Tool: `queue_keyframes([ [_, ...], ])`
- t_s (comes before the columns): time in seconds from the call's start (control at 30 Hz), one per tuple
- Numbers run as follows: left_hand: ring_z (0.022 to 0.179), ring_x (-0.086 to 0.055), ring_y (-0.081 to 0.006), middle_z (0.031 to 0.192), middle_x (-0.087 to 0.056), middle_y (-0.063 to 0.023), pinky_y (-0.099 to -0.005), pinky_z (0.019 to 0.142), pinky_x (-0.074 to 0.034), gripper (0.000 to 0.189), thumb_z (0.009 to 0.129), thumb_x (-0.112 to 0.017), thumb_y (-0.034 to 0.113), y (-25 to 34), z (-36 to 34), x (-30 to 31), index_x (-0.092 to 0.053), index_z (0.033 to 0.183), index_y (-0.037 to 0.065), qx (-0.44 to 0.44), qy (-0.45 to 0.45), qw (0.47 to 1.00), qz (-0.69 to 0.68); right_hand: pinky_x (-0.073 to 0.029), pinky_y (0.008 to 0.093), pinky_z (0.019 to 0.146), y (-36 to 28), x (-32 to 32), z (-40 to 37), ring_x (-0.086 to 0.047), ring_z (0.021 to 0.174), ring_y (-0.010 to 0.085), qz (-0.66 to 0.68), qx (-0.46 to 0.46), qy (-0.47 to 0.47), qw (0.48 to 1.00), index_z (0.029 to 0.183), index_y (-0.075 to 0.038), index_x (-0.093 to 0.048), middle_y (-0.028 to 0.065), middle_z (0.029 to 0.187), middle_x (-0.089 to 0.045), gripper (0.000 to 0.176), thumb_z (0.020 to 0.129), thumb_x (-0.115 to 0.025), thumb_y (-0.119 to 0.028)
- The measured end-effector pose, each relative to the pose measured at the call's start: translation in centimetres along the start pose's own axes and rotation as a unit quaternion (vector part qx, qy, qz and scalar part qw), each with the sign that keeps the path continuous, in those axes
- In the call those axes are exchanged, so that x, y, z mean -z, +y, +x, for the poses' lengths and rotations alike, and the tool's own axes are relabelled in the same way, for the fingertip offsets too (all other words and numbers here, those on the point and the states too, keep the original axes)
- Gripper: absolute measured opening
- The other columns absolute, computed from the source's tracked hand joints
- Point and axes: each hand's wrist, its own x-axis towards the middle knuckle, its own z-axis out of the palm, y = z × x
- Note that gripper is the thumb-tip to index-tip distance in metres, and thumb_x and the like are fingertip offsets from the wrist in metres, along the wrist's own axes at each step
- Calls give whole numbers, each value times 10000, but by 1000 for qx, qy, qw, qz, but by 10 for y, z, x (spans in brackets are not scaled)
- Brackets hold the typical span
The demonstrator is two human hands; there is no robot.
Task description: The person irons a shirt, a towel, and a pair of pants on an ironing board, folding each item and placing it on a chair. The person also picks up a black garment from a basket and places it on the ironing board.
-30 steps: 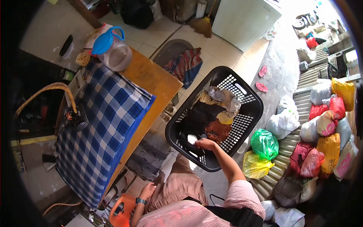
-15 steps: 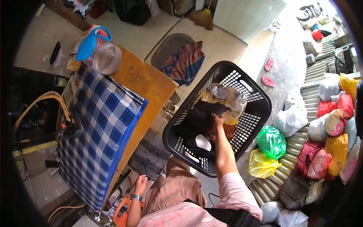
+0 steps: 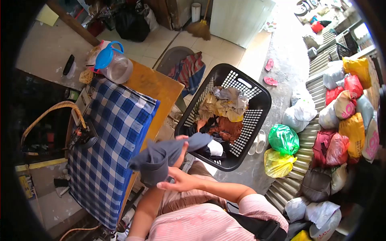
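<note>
A bunched dark grey garment (image 3: pixel 161 154) is up in front of my body, between the checked board and the laundry basket. My left hand (image 3: pixel 183 150) is under and behind it, gripping the cloth, with part of the fingers hidden by the folds. At its lower edge, my right hand (image 3: pixel 181 180) has hold of the fabric, thumb toward me. Just beyond stands the black laundry basket (image 3: pixel 263 102), containing cream and grey clothes (image 3: pixel 225 104), a rust-brown piece (image 3: pixel 227 129) and a white item (image 3: pixel 216 148) on dark cloth.
To my left, a blue checked cloth (image 3: pixel 112 140) covers part of a wooden table (image 3: pixel 161 82); a clothes iron (image 3: pixel 86 134) and a blue-lidded pitcher (image 3: pixel 114 66) are on it. Several filled bags (image 3: pixel 283 138) line the right side. Pink slippers (image 3: pixel 270 81) lie beyond the basket.
The dark garment has come out of the basket and toward me, to the left. My left hand rose from beside my leg to join my right hand on it. The view has shifted.
</note>
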Motion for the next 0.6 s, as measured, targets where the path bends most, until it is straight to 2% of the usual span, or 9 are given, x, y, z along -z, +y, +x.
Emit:
queue_keyframes([
  [0.03, 907, -566, -112, 1036, -581, -74, -270, 775, -460, 317, 971, -546, 306, 18, 3, 10, -537, 1155, 48, -5, -1, 1000, 0, -431, 274, 864, -4, -4, -10, -567, 947, 152, -4, 3, 1, 1000, 1086, 11, -581, 57, 982, -591, 244, 914, -590, -163],
  [0.13, 731, -508, -43, 898, -555, 10, -184, 546, -385, 331, 963, -537, 403, 52, 2, 25, -508, 1161, 139, 24, -6, 985, -173, -445, 296, 822, 33, 6, -48, -558, 903, 165, -3, -78, 249, 965, 1072, 8, -562, 74, 938, -566, 347, 982, -479, -317],
  [0.23, 688, -503, -28, 894, -570, 15, -165, 524, -379, 310, 963, -522, 417, 75, -9, 34, -495, 1108, 144, -17, 24, 958, -286, -443, 311, 701, 94, 64, -58, -523, 725, 172, 235, -230, 501, 800, 1103, 1, -537, 58, 838, -550, 638, 928, -445, -605],
  [0.33, 781, -581, -87, 1001, -611, -69, -190, 604, -459, 283, 986, -444, 408, 75, -21, 59, -401, 1087, 147, -118, -109, 820, -550, -399, 395, 999, 117, 118, -62, -489, 1143, 276, 454, -164, 480, 733, 1318, -15, -417, 131, 1187, -535, 884, 834, -419, -756],
  [0.43, 900, -633, -173, 1008, -629, -121, -292, 753, -526, 271, 1004, -379, 420, 129, -54, 71, -337, 1068, 160, -179, 21, 819, -545, -327, 439, 1084, 119, 155, -49, -426, 1257, 251, 564, 16, 413, 715, 1358, -136, -434, 53, 1340, -498, 801, 841, -404, -746],
  [0.47, 900, -633, -173, 1008, -629, -121, -292, 753, -526, 271, 1004, -379, 420, 136, -61, 78, -337, 1068, 160, -186, 24, 819, -542, -313, 433, 1095, 105, 168, -45, -431, 1270, 236, 570, 60, 327, 751, 1360, -214, -443, -5, 1348, -501, 713, 861, -383, -719],
  [0.5, 952, -633, -212, 1028, -626, -148, -344, 817, -519, 275, 1006, -359, 428, 140, -68, 88, -309, 1055, 162, -241, 26, 826, -509, -296, 434, 1109, 93, 178, -37, -463, 1255, 272, 510, 87, 414, 749, 1345, -182, -484, 10, 1347, -526, 727, 829, -485, -694],
  [0.57, 1004, -633, -252, 1048, -623, -175, -395, 881, -512, 279, 1009, -339, 435, 133, -81, 105, -281, 1042, 164, -300, 29, 829, -470, -287, 446, 1113, 80, 202, -27, -448, 1270, 267, 513, 186, 378, 748, 1365, -180, -466, 22, 1381, -497, 692, 860, -474, -653],
  [0.6, 1007, -629, -254, 1054, -623, -181, -402, 887, -508, 286, 1009, -353, 432, 122, -88, 111, -307, 1077, 159, -316, 32, 836, -447, -285, 453, 1114, 71, 212, -26, -438, 1277, 260, 452, 224, 301, 809, 1367, -174, -462, 47, 1387, -487, 663, 884, -451, -629],
])
